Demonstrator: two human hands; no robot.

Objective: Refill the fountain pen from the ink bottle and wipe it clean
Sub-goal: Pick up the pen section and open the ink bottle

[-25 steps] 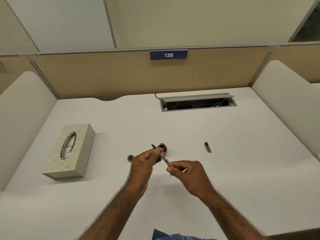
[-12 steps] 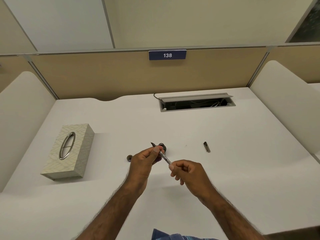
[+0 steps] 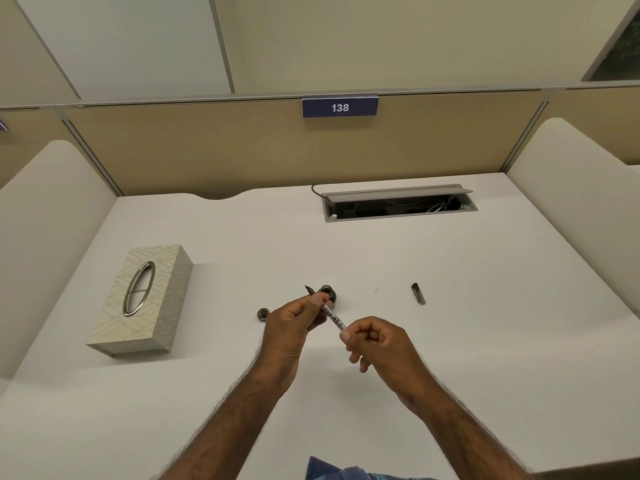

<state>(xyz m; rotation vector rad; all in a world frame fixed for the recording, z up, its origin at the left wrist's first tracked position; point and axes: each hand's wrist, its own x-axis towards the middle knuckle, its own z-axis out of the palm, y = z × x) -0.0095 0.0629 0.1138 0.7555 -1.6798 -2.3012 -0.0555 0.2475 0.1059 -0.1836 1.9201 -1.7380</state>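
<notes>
The fountain pen [image 3: 330, 314], with its clear converter exposed and nib pointing up-left, is held above the white desk [image 3: 450, 341]. My left hand [image 3: 294, 327] pinches its front section near the nib. My right hand [image 3: 377, 344] pinches the rear end of the converter between thumb and forefinger. Just behind the pen stands the small dark ink bottle [image 3: 329, 292], uncapped. Its cap [image 3: 263, 314] lies on the desk left of my left hand. A dark pen part [image 3: 418, 293] lies to the right.
A patterned tissue box [image 3: 145, 299] with an oval metal opening sits at the left. An open cable tray [image 3: 398, 204] is set in the desk's back. Padded dividers stand at both sides, and a panel labelled 138 is behind.
Both hands stay at the pen. My right hand's lower fingers have loosened and spread slightly while its fingertips remain on the converter's end. The pen has hardly moved.
</notes>
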